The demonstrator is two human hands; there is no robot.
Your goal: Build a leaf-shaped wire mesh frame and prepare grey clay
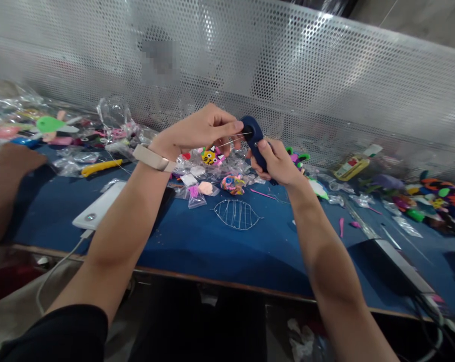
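Observation:
My right hand (273,163) is wrapped round the handle of a dark blue hand tool (254,133) with a rounded head; its exact kind I cannot make out. Thin wire (227,144) is pinched in the fingers of my left hand (212,129), and its ends reach the tool's dark opening. Below both hands, a leaf-shaped wire frame (237,214) with several cross strands lies flat on the blue table (197,246). Behind the hands are a yellow cat-faced clay piece (211,156) and a lump of mixed-colour clay (233,184).
A white power bank (99,205) with a cable lies at left, near a yellow utility knife (101,167). Another person's hand (18,160) rests at far left. A dark box (395,269) with cables sits at right. A perforated metal panel (227,60) stands behind.

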